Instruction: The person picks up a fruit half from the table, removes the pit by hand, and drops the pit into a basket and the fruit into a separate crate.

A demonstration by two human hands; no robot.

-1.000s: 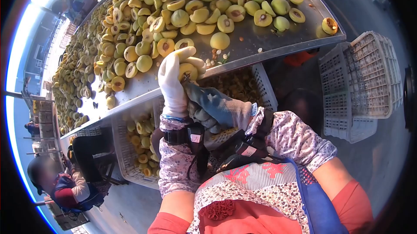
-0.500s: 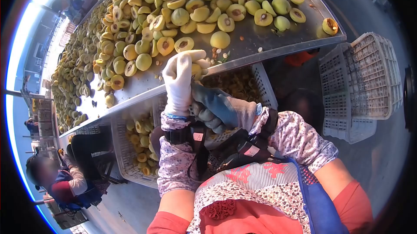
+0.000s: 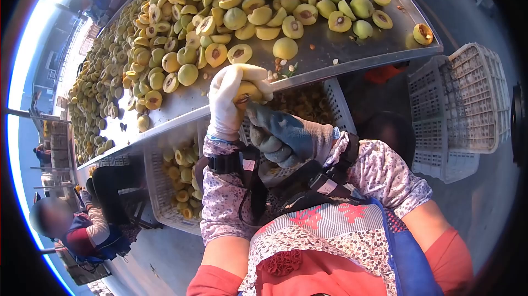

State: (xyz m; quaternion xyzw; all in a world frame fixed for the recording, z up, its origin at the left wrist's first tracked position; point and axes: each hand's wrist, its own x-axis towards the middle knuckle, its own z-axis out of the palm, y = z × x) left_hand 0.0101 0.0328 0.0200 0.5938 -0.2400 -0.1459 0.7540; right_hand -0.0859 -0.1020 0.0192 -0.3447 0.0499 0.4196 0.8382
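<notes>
My left hand point(image 3: 231, 98), in a white glove, is closed around a yellow-green stone fruit half point(image 3: 247, 94) just in front of the metal table's edge. Its cut face, with a dark brown hollow, partly shows between the fingers. Against the fruit's lower side is my right hand point(image 3: 280, 134), in a blue-grey coated glove, with its fingers curled in. Whatever those fingers grip is hidden. Beyond both hands, many halved fruits point(image 3: 228, 54) lie heaped on the metal table point(image 3: 324, 65), several with brown pits or hollows facing up.
Below the table edge stand a crate of fruit halves point(image 3: 159, 186) and another crate point(image 3: 342, 106) with brownish-yellow pieces. White plastic crates point(image 3: 476, 98) are stacked at the right. A seated person point(image 3: 91, 230) works at the left. Small pale bits point(image 3: 283, 64) lie near the table edge.
The fruit half in my left hand has turned, and more of its cut face shows. My right hand has shifted slightly and its thumb side now meets the fruit.
</notes>
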